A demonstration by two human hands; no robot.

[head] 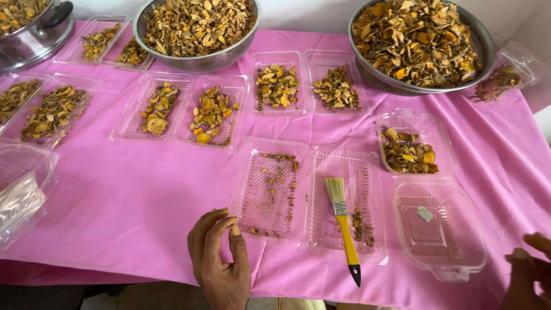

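A person stands at a table draped in a pink cloth (pixel 132 201), seen from above; the landmark here is an open clear clamshell tray (pixel 310 198) near the front edge, almost emptied, with only a scatter of dried brown and yellow crumbs across its two halves; a paintbrush (pixel 343 221) with a yellow handle and black tip lies in the tray's right half, bristles pointing away from the person; the left hand (pixel 221 264) rests just to the left of this tray, fingers loosely curled and spread, holding nothing, its fingertips near the tray's front left corner; the right hand (pixel 531 270) shows only partly at the frame's edge, well to the right of the tray, and I cannot tell whether it is open or closed; between it and the tray sits a second clamshell (pixel 439 229), its near half bare but for a small pale scrap, its far half holding dried yellow slices; beyond the tray, several more clear trays (pixel 183 109) already carry portions of the same dried slices; further back stand two metal bowls (pixel 419 43) heaped with them; judging by this, most trays are filled, while the landmark tray and the near half of its neighbour remain unfilled.
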